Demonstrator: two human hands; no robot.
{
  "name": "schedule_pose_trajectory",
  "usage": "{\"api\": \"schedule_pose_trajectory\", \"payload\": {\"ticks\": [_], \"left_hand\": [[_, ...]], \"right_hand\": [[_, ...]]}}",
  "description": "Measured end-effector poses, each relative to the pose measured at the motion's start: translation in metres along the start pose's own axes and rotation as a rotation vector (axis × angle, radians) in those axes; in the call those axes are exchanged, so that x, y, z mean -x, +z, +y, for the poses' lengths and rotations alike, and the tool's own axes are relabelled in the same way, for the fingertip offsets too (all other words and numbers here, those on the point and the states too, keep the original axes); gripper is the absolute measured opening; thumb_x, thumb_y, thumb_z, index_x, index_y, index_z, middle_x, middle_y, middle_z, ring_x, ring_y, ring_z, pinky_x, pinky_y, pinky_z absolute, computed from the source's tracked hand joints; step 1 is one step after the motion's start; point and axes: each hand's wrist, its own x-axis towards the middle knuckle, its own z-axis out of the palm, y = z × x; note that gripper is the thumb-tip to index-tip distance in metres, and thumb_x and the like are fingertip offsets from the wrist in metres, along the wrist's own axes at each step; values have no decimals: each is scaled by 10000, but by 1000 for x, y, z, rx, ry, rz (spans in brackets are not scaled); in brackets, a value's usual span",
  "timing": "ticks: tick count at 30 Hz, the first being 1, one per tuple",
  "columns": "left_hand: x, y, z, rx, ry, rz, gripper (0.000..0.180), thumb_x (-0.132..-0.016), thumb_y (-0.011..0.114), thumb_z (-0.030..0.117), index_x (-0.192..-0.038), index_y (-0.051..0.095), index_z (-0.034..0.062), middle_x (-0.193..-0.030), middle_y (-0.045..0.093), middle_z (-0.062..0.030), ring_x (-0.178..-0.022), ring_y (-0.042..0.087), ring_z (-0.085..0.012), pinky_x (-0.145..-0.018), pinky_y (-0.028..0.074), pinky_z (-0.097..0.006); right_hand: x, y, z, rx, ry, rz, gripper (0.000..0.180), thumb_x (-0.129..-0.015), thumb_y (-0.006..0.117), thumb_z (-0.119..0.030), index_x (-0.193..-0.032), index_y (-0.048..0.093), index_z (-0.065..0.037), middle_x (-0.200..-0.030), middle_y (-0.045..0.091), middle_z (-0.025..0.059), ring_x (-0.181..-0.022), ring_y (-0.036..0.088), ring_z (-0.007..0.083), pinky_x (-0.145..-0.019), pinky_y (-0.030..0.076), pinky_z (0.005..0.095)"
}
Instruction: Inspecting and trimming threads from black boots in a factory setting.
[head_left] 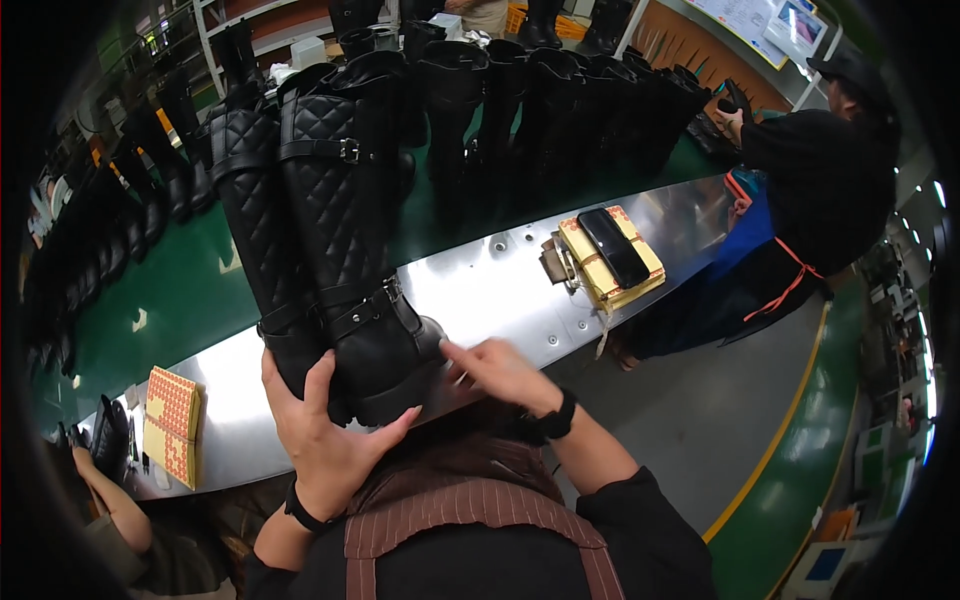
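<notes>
A pair of tall black quilted boots (pixel 335 215) with buckled straps stands side by side on the metal bench in front of me. My left hand (pixel 325 435) grips the lower part of the pair, its thumb reaching along the bottom edge of the right boot and its fingers spread over the left boot and the gap. My right hand (pixel 505 375) is at the right side of the right boot's foot, index finger stretched out to its surface. The other fingers of that hand are loosely bent and slightly blurred, with nothing visible in them.
Many black boots (pixel 560 95) line the green conveyor (pixel 200 285) behind the metal bench (pixel 470 290). A phone (pixel 613 247) lies on yellow patterned cards (pixel 647 265) at right; another card stack (pixel 172 425) lies at left. Co-workers (pixel 820 170) stand on both sides.
</notes>
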Motion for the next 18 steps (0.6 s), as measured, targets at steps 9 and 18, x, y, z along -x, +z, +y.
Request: {"api": "schedule_pose_trajectory", "payload": {"ticks": [9,18], "left_hand": [[-1,-4,2,26,-25,-15,829,-495,945,305,-1186,551,75,-1370,366,-270,-1248,449,-435,-1025,424,-461],[4,-2,-8,44,2,-8,841,-494,952,371,-1188,581,74,-1378,348,-272,-1246,438,-434,-1017,429,-477]], "right_hand": [[-28,-134,35,921,-43,1106,473,-706,833,-405,-972,681,-44,-948,681,142,-863,677,315,-756,520,411],[-22,-150,37,1151,-369,1290,175,-827,648,-250,-756,710,-103,-826,660,39,-828,628,234,-717,441,373]]}}
